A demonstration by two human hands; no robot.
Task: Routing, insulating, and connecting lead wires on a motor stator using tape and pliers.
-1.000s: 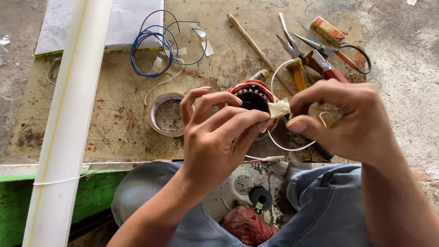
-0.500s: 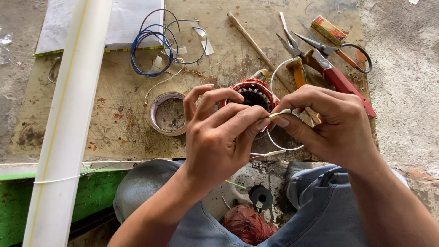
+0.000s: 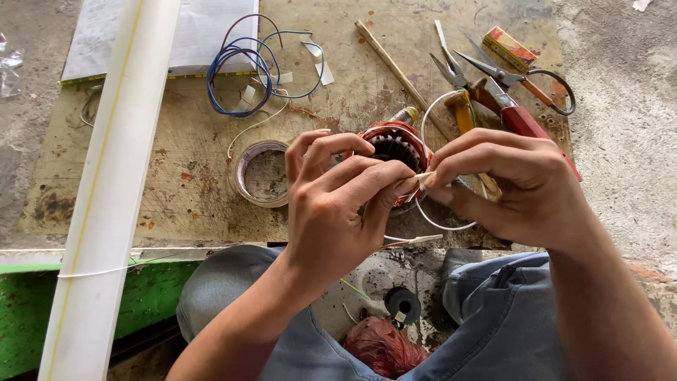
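At the centre of the frame the left hand (image 3: pixel 338 212) curls around a small motor stator (image 3: pixel 391 152), a round iron core with reddish copper windings at its rim, held above a stained wooden board (image 3: pixel 176 190). Its fingers are bent closed, and its thumb and forefinger meet the right hand at the stator's right edge. The right hand (image 3: pixel 511 187) is also closed, its fingertips pinching a small pale strip of insulating sleeve (image 3: pixel 423 180) just against the windings. A thin white wire (image 3: pixel 437 224) loops from the stator down below the fingers and back up toward the upper right.

Left of the hands, a roll of clear tape (image 3: pixel 262 173) lies flat on the board. Above it, in the upper middle, sits a loose coil of blue wire (image 3: pixel 233 70), with a white sheet of paper (image 3: pixel 197 32) at the upper left. A long white plastic pipe (image 3: pixel 106 190) runs diagonally down the left side of the frame. In the upper right lie a thin wooden stick (image 3: pixel 395 67), pliers (image 3: pixel 458 88), scissors (image 3: pixel 522 77) and a red-handled tool (image 3: pixel 532 130), close together. At the bottom centre, between the person's grey-trousered knees, lie a bundle of reddish copper wire (image 3: pixel 384 346) and a small black spool (image 3: pixel 402 305).
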